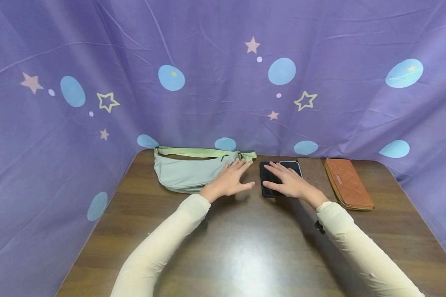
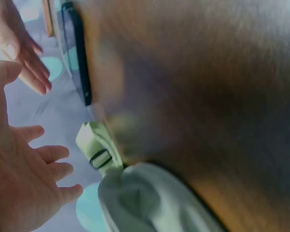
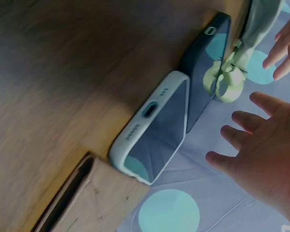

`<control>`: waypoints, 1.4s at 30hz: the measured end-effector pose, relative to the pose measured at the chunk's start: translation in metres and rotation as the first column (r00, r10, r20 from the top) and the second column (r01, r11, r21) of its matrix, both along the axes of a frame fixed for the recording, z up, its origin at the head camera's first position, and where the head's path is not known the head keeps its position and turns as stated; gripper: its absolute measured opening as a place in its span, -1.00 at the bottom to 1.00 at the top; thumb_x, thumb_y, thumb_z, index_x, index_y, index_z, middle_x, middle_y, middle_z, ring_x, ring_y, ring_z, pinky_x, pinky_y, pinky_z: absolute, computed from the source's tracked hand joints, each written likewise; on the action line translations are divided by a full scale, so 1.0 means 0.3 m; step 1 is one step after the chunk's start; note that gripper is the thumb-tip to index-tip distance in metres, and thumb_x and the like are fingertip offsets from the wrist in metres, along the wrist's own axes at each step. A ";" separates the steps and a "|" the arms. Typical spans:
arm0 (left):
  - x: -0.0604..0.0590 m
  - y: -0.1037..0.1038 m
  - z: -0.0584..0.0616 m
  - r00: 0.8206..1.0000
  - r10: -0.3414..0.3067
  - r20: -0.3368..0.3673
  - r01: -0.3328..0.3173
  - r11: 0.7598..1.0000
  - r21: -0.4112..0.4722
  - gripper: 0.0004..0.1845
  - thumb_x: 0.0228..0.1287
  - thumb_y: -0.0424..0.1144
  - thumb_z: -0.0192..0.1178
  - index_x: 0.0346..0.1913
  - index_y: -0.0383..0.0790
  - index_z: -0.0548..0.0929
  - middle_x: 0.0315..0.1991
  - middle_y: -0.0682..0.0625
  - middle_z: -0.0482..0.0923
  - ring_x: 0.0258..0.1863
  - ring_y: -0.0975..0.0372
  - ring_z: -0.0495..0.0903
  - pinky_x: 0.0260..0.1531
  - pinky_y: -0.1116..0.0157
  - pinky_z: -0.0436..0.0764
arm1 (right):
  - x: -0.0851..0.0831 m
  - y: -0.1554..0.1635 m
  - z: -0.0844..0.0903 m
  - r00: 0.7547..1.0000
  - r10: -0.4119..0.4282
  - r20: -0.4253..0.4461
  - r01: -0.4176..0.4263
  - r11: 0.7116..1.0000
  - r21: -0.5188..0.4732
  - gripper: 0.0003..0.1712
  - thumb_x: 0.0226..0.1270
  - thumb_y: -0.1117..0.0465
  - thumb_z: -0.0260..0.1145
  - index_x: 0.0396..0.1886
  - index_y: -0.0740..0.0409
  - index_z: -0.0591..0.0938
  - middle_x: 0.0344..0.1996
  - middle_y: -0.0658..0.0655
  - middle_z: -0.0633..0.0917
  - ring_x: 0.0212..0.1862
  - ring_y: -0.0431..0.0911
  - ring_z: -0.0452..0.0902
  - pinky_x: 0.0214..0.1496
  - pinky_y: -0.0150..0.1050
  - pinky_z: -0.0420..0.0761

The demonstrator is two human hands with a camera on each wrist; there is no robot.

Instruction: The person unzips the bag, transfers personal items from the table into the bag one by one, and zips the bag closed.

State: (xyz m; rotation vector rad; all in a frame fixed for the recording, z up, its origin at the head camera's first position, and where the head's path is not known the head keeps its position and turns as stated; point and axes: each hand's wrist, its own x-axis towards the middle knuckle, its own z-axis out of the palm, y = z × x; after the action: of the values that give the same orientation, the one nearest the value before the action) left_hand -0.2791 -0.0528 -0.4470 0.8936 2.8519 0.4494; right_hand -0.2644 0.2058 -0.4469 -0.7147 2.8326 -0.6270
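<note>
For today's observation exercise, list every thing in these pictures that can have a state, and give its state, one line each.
Bag: flat on the table, strap folded along its top; I cannot tell whether it is zipped.
Dark phone: flat, screen dark.
Light phone: flat beside the dark phone, screen dark.
Wallet: closed, flat.
Left hand: open, fingers spread at the bag's end.
Right hand: open, over the phones.
</note>
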 end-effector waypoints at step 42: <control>-0.106 -0.762 0.262 0.541 0.211 0.814 -0.787 0.468 0.401 -0.19 0.53 -0.05 -0.22 0.59 -0.41 -0.27 0.62 -0.37 -0.50 0.62 -0.12 -0.53 0.68 -0.05 -0.41 | -0.196 -0.220 0.179 0.463 0.434 0.773 0.714 0.334 -0.615 -0.27 0.71 0.01 -0.33 0.64 0.22 -0.27 0.65 0.31 -0.20 0.67 0.13 -0.25 0.77 -0.02 -0.17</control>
State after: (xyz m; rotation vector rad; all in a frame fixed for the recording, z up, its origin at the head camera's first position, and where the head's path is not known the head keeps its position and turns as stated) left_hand -0.3109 -0.2813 -0.3683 -0.2793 2.0719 1.7204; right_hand -0.3233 0.1399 -0.3931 0.0338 1.2167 -2.0490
